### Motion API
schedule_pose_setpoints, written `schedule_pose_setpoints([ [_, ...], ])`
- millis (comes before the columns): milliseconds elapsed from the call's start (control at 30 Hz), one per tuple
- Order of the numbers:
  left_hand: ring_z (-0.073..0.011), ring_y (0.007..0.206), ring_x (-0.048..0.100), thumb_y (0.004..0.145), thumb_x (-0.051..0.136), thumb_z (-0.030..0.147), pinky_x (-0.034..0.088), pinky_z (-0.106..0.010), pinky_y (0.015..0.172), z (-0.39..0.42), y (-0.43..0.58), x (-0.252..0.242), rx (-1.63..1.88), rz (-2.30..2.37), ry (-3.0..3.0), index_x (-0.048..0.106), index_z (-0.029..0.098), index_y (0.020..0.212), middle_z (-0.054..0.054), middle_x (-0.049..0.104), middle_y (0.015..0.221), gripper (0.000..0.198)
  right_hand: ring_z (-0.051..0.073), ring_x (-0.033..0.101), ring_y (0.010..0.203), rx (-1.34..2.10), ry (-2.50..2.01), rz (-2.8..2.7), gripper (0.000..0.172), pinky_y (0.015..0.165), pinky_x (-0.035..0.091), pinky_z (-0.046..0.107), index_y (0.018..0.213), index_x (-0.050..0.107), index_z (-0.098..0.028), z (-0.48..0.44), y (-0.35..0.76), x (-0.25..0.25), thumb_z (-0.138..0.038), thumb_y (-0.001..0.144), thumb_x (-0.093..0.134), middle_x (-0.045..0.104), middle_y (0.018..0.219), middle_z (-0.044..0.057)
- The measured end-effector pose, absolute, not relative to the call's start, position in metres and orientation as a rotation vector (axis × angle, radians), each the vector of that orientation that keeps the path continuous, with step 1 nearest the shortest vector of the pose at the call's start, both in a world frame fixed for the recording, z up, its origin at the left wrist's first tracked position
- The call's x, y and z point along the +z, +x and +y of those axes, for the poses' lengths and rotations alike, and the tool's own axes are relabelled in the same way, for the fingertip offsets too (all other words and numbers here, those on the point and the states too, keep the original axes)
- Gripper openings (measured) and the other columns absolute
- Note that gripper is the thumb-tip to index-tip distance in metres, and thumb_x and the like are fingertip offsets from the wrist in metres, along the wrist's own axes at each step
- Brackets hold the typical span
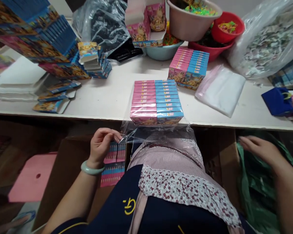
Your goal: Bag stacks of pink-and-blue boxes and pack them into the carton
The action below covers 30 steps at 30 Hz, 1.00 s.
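Left hand (101,144), lower centre-left, closed in a pinch: thumb and fingertips grip the loose edge of a clear bag (161,133). Pale green bangle (91,169) on that wrist. Right hand (256,148), lower right, open, fingers stretched out flat and blurred, over a green sack (256,188); contact cannot be told. The bag film runs from the pinch up to the near table edge and hangs slack over the person's lap. Box block (156,102) sits at the bag's mouth at frame centre, on the near edge of the table (112,97): two columns of flat boxes, pink on the left, blue on the right; whether it lies inside the film or on it, unclear. Below the left hand, a brown carton (68,162) with more pink and blue boxes standing in it. Pink stool (31,177) at lower left. Further back on the table, a second block (189,66) right of centre, lying at an angle, and just beside it a pile of flat clear bags (221,89). Blue pouch (278,100) at the right edge. Unfolded box blanks (53,97) at left, tall leaning stacks (39,35) at upper left. Along the top: black film (104,22), an open display box (146,24), a beige tub (192,22), a red bowl (228,27), and a big clear sack (271,39) at upper right.
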<state>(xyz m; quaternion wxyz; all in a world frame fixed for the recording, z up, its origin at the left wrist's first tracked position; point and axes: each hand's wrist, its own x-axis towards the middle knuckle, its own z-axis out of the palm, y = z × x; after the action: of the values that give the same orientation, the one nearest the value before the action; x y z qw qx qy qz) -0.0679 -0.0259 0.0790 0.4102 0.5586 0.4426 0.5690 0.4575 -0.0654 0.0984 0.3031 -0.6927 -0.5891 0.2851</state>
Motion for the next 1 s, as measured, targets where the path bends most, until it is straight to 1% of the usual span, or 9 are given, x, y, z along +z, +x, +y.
schedule_pose_setpoints([
  [167, -0.0199, 0.065, 0.067, 0.084, 0.071, 0.034, 0.056, -0.035, 0.069, -0.035, -0.075, 0.089, 1.383, 1.137, 1.506, 0.065, 0.019, 0.087, -0.003, 0.069, 0.065, 0.017, 0.024, 0.069, 0.092, 1.459, -1.546, -1.293, 0.062, 0.083, 0.055, 0.041, 0.097, 0.066, -0.022, -0.034, 0.346, 0.054, -0.067, 0.057, 0.077, 0.073, 0.099, 0.01],
  [300, -0.0302, 0.11, 0.064, 0.073, 0.08, 0.028, 0.049, -0.048, 0.1, -0.063, -0.103, 0.1, 1.12, 1.204, 1.613, 0.071, 0.023, 0.074, -0.009, 0.075, 0.096, 0.011, 0.011, 0.051, 0.049, 1.501, -1.51, -1.092, 0.046, 0.052, 0.045, 0.027, 0.075, 0.055, -0.022, -0.044, 0.309, 0.041, -0.064, 0.067, 0.073, 0.052, 0.054, -0.005],
  [367, -0.0336, 0.126, 0.055, 0.069, 0.083, 0.031, 0.044, -0.051, 0.107, -0.075, -0.112, 0.098, 1.089, 1.232, 1.432, 0.07, 0.023, 0.069, -0.01, 0.069, 0.123, 0.015, 0.009, 0.042, 0.041, 1.561, -1.456, -1.07, 0.043, 0.045, 0.036, 0.024, 0.075, 0.053, -0.023, -0.056, 0.317, 0.038, -0.061, 0.071, 0.071, 0.043, 0.048, -0.008],
  [433, -0.0348, 0.127, 0.055, 0.072, 0.079, 0.048, 0.047, -0.051, 0.103, -0.081, -0.111, 0.09, 1.128, 1.171, 1.107, 0.072, 0.022, 0.084, -0.013, 0.062, 0.134, 0.03, 0.009, 0.038, 0.04, 1.635, -1.407, -1.077, 0.044, 0.043, 0.033, 0.024, 0.077, 0.054, -0.023, -0.062, 0.326, 0.038, -0.061, 0.068, 0.073, 0.04, 0.048, -0.009],
  [533, -0.0353, 0.117, 0.062, 0.07, 0.069, 0.071, 0.054, -0.047, 0.093, -0.077, -0.092, 0.076, 0.958, 0.987, 0.769, 0.069, 0.016, 0.109, -0.021, 0.066, 0.124, 0.067, 0.008, 0.037, 0.041, 1.728, -1.426, -1.202, 0.046, 0.044, 0.03, 0.024, 0.082, 0.06, -0.021, -0.059, 0.332, 0.039, -0.057, 0.061, 0.079, 0.04, 0.048, -0.009],
  [633, -0.0286, 0.096, 0.071, 0.067, 0.084, 0.047, 0.057, -0.035, 0.078, -0.069, -0.072, 0.066, 0.803, 0.964, 0.715, 0.07, 0.014, 0.1, -0.017, 0.074, 0.096, 0.049, 0.008, 0.038, 0.046, 1.754, -1.52, -1.429, 0.042, 0.047, 0.031, 0.023, 0.078, 0.066, -0.019, -0.05, 0.331, 0.038, -0.053, 0.059, 0.082, 0.045, 0.051, -0.007],
  [733, -0.0177, 0.072, 0.07, 0.063, 0.087, 0.025, 0.051, -0.022, 0.061, -0.062, -0.068, 0.053, 0.828, 1.105, 0.765, 0.069, 0.015, 0.089, -0.007, 0.072, 0.075, 0.033, 0.012, 0.051, 0.061, 1.646, -1.521, -1.556, 0.044, 0.058, 0.041, 0.027, 0.065, 0.065, -0.018, -0.041, 0.332, 0.034, -0.058, 0.06, 0.08, 0.058, 0.064, 0.0],
  [867, -0.0125, 0.062, 0.062, 0.063, 0.086, 0.028, 0.05, -0.021, 0.06, -0.039, -0.078, 0.026, 0.884, 1.263, 0.972, 0.071, 0.013, 0.076, -0.004, 0.068, 0.069, 0.025, 0.016, 0.06, 0.075, 1.639, -1.471, -1.488, 0.051, 0.076, 0.049, 0.034, 0.062, 0.061, -0.017, -0.024, 0.332, 0.021, -0.063, 0.055, 0.082, 0.067, 0.081, 0.005],
  [1000, -0.0167, 0.077, 0.064, 0.062, 0.086, 0.029, 0.052, -0.027, 0.074, 0.002, -0.082, 0.006, 0.904, 1.222, 1.261, 0.067, 0.014, 0.062, -0.008, 0.07, 0.08, 0.024, 0.023, 0.065, 0.102, 1.694, -1.45, -1.378, 0.053, 0.097, 0.046, 0.043, 0.058, 0.057, -0.017, -0.007, 0.326, 0.005, -0.063, 0.053, 0.083, 0.071, 0.106, 0.012],
])
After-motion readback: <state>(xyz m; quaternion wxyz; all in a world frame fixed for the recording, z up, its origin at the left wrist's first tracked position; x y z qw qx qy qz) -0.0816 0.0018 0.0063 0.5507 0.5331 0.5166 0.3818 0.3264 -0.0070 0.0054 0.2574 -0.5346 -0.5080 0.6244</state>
